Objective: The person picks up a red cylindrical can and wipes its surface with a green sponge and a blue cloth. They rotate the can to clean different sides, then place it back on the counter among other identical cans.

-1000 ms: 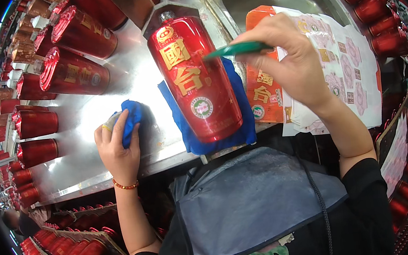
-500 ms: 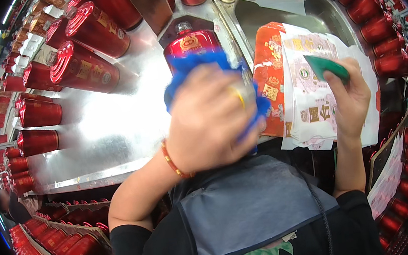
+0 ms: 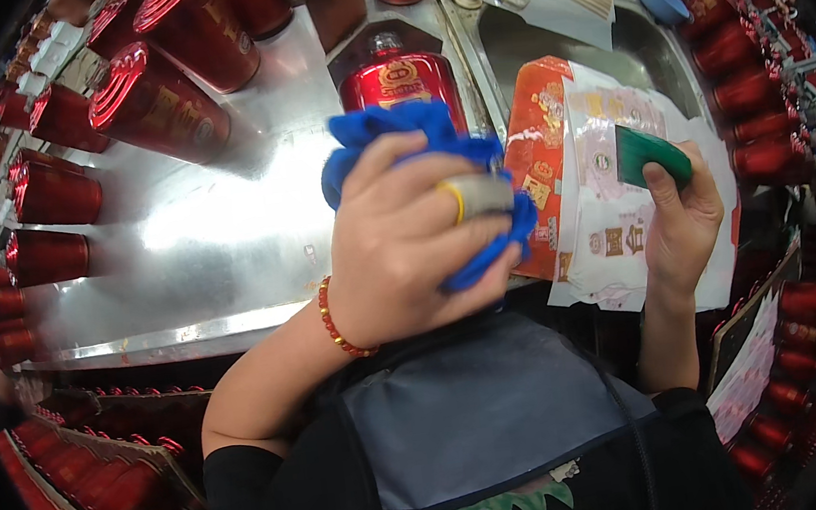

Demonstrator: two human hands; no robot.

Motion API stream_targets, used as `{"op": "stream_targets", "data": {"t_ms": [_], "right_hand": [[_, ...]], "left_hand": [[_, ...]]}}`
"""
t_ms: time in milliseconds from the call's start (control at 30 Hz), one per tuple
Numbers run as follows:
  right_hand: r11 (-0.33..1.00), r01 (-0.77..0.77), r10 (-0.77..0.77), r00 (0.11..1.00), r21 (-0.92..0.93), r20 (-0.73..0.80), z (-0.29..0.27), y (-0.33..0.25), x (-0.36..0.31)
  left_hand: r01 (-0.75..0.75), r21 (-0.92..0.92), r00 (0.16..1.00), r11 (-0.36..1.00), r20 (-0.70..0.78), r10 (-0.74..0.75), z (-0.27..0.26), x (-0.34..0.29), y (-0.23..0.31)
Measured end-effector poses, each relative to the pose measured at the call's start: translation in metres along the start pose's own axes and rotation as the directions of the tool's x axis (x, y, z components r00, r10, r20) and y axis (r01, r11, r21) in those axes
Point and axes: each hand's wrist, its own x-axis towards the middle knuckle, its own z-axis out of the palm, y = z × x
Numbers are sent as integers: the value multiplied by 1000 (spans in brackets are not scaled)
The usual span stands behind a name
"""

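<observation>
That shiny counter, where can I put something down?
The widest bare patch of the metal counter lies between the red containers at its left and the left hand, which holds a blue cloth. Crowded spots: the back left, where containers cluster, and the right, where paper sheets lie near the right hand with its green tool.

Blue cloth [image 3: 369,130] — now on bottle [image 3: 400,79]; scraper [image 3: 647,157] away

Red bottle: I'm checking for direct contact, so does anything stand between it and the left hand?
Yes: a bunched blue cloth lies between the left hand and the red bottle, hiding most of the bottle's body from view. Nothing else visible stands between them.
</observation>
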Motion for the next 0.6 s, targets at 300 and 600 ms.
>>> {"op": "stream_targets", "data": {"t_ms": [300,600], "right_hand": [[877,434,-338,863,-205,376,52,-30,45],[636,748,-527,601,-190,600,96,-39,75]], "left_hand": [[427,374,904,823,-174,-390,-78,-78,-19],[467,-47,883,883,89,-462,-16,-69,-7]]}}
